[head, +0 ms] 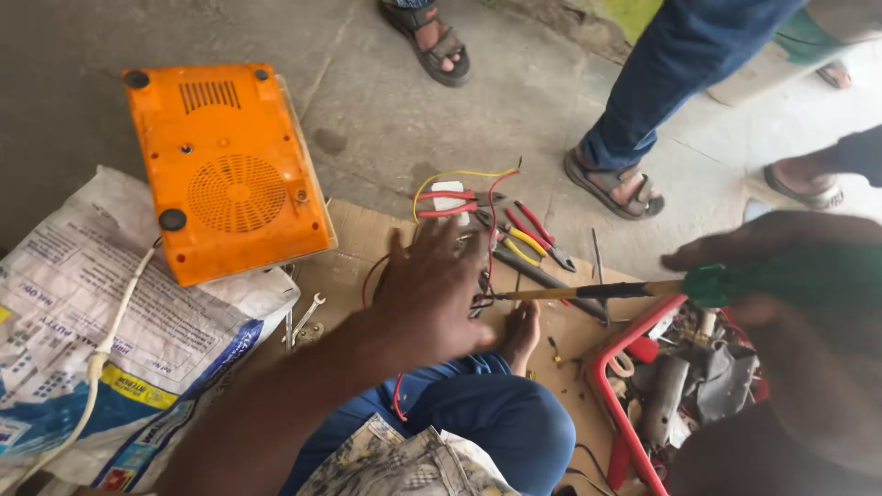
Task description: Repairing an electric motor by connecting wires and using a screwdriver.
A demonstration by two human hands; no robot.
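We see the left hand [432, 289] spread wide, palm down, over a small tangle of wired parts [478, 294] on the cardboard sheet [354, 239]; whether the fingers actually touch the parts, we cannot tell. The right hand [781, 266] is closed around the green handle of a screwdriver [606, 291], whose shaft points toward nine o'clock, its tip reaching the wired parts just beside the left fingers.

At four o'clock from the left hand sits a red tray [614, 404]. In it we make out grey metal pieces, a red part and some cord, all jumbled; finer detail is too blurred to tell.

At twelve o'clock from the left hand lie pliers [528, 234] with red and yellow grips, and red and yellow wires [459, 179]. At ten o'clock an orange appliance [230, 170] lies with its vented side up, partly on a printed sack [83, 303], with a white cord [115, 321] across the sack. A small wrench [308, 312] lies at nine o'clock. Other people's sandalled feet [616, 184] stand at one o'clock.
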